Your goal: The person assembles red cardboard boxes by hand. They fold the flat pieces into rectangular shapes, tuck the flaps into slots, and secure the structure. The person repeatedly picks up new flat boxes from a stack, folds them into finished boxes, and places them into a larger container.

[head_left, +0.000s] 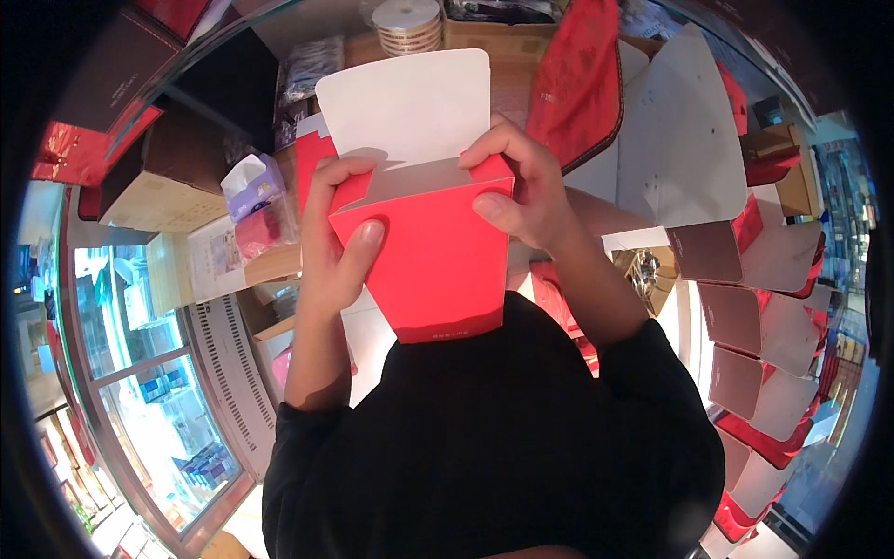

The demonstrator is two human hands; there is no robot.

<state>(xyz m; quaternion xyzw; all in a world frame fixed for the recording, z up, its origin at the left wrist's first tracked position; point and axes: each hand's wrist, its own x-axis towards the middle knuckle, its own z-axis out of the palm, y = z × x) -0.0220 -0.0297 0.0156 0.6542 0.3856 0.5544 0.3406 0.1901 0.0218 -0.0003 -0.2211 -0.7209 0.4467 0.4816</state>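
Both hands are grasping a red carton (438, 256) by its upper corners, and it is hanging in front of the person's black shirt (521, 429); the left hand's (328, 228) grip is closing round the left corner, its thumb pressing the front face and its fingers bending over the top edge; the right hand (535, 191) is gripping the other corner likewise, thumb in front, fingers curling over a small side flap; the carton's wide white flap (410, 107) is standing up on the far side; beyond, a wooden counter (512, 88) is carrying a spindle of discs (408, 26); a purple tissue box (253, 189) is sitting to the left, near a brown cardboard box (172, 182); at upper right, what is probably a red bag (577, 88) is lying beside large white panels (684, 135).
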